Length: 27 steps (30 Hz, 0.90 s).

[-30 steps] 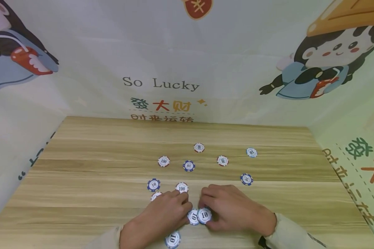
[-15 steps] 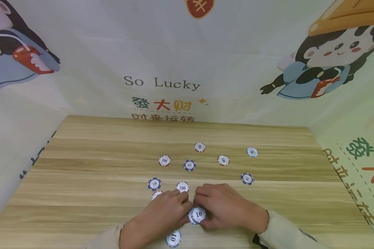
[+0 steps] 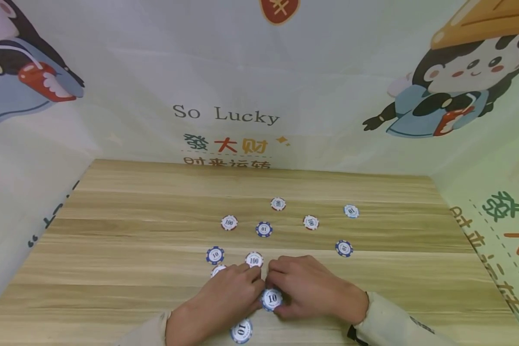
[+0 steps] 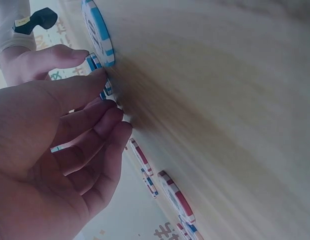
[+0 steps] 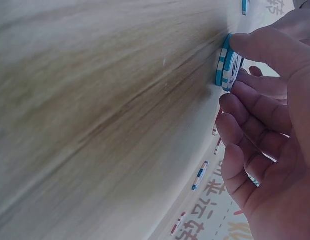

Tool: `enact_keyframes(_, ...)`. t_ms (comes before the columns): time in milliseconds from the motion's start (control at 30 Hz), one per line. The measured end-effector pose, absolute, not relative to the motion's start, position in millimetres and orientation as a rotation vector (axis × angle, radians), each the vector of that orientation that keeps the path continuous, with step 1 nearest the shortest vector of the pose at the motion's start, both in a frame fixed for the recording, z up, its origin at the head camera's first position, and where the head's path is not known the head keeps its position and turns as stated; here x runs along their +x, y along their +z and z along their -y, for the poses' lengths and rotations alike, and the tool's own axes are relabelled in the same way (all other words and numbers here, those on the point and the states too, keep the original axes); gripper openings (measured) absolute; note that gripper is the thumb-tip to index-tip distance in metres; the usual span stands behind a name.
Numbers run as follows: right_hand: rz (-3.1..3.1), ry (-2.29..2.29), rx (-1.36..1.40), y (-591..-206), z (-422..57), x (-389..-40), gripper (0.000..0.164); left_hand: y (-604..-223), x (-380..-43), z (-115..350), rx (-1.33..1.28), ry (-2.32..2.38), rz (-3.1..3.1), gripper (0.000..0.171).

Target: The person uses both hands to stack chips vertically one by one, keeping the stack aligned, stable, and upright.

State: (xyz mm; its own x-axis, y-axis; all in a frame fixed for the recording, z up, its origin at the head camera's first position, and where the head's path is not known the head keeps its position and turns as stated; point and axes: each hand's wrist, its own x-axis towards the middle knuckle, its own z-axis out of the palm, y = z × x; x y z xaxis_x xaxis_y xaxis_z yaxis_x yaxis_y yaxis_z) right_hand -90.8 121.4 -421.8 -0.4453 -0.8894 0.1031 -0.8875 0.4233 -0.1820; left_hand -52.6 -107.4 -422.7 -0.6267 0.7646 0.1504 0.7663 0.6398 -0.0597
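Two light blue and white poker chips (image 3: 272, 299), the top one marked 10, lie stacked between my hands in the head view. My right hand (image 3: 315, 290) pinches the upper chip from the right, its thumb on the edge in the right wrist view, where both chip edges (image 5: 224, 62) show. From the left, the thumb and forefinger of my left hand (image 3: 225, 295) grip the lower chip, partly hidden by the fingers. Another light blue chip (image 3: 241, 331) lies flat near me, below the left hand.
Loose chips lie beyond the hands: red-edged 100s (image 3: 229, 222), dark blue 10s (image 3: 264, 229) and a light blue 10 (image 3: 351, 211). A red-edged chip (image 3: 218, 270) is partly covered by the left hand. Printed cloth walls (image 3: 225, 72) enclose the wooden table (image 3: 134, 230).
My right hand has slid its chip leftward until it sits over the lower chip, which stuck out to the left before. The left hand has stayed nearly still.
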Motion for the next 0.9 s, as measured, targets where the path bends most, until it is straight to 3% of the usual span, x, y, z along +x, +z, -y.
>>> enact_keyframes(900, -2.618, -0.327, -1.589, -418.2, -119.5, -89.3, 0.032, -422.9, -51.6, 108.8, -1.271, 0.011, 2.683, 0.027)
